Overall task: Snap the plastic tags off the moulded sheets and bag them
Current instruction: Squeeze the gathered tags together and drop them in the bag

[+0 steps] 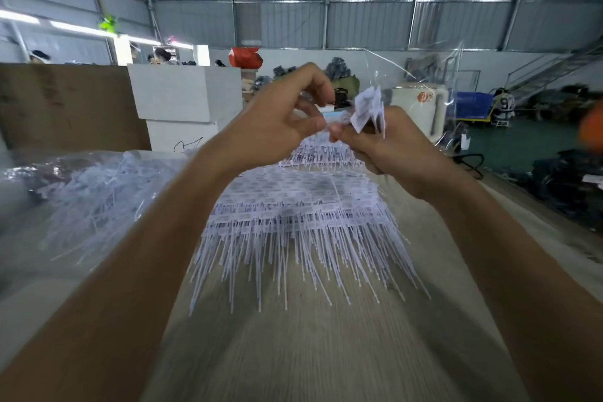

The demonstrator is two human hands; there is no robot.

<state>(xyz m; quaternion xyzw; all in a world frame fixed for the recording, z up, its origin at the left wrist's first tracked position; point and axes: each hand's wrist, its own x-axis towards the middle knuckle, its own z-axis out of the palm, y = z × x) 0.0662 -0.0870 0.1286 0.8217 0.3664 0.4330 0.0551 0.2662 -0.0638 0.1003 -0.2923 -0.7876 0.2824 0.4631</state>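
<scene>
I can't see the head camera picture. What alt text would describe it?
Two bare hands are raised over a wooden table: the right hand grips a small bunch of white plastic tags with a clear bag behind it, and the left hand pinches near them. Below lies a stack of moulded tag sheets, in a warehouse.

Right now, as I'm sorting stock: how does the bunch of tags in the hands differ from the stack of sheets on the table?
The bunch of tags is small and loose, pinched upright in the right hand. The stack of sheets is large, flat on the table, its tags joined in rows with thin tails fanned toward the camera. Both are white plastic.
</scene>
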